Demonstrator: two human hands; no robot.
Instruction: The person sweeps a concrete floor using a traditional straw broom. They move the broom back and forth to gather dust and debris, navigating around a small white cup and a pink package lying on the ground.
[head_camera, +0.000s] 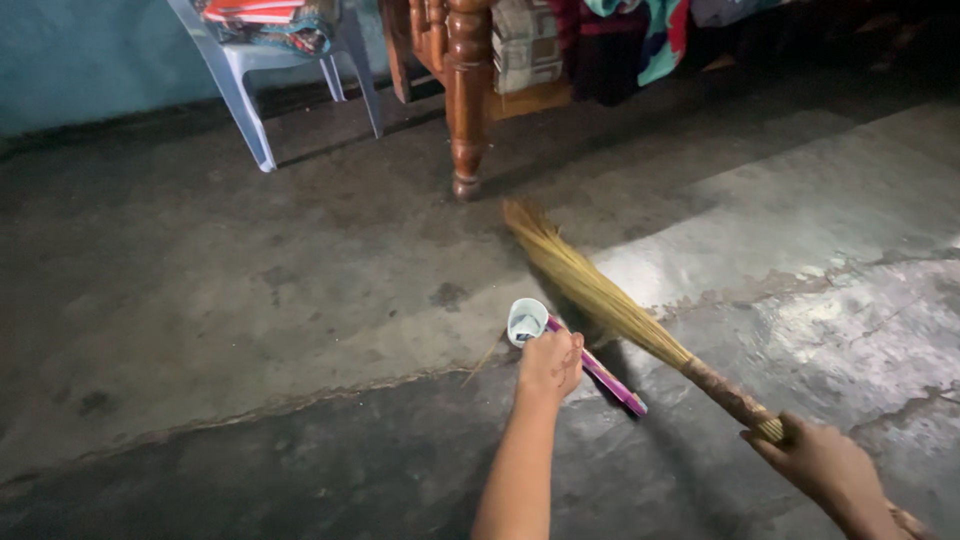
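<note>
My right hand (825, 465) grips the bound handle of a straw broom (600, 290); its bristles fan out to the upper left and rest on the concrete floor near a wooden bed leg. My left hand (550, 362) reaches down to a small white cup-like object (526, 320) lying on the floor, fingers closed around its near side. A pink and purple stick-like item (600, 375) lies on the floor just right of that hand, running toward the broom handle.
A turned wooden bed leg (468, 100) stands at the top centre with bedding and clothes (640, 35) behind it. A pale plastic chair (280, 60) loaded with folded fabric stands at the upper left. The concrete floor (250, 300) is cracked and stained.
</note>
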